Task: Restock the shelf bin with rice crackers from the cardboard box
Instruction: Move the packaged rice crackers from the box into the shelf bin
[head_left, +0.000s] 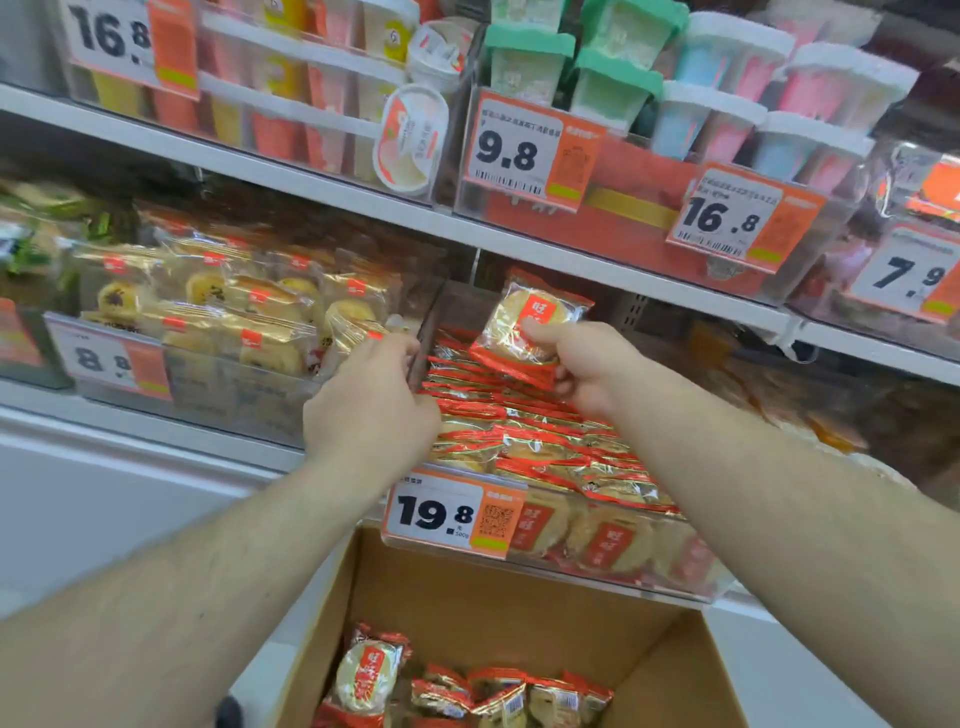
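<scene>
Right hand (584, 371) pinches a rice cracker pack (530, 325) over the nearly full shelf bin (691, 584); left hand (371, 402), fingers curled, steadies bin's divider (423, 332); approx. a dozen packs left in cardboard box (374, 587).

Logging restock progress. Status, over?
Right hand pinches a cracker pack above the bin. Left hand at the divider. Packs left in the box.
</scene>
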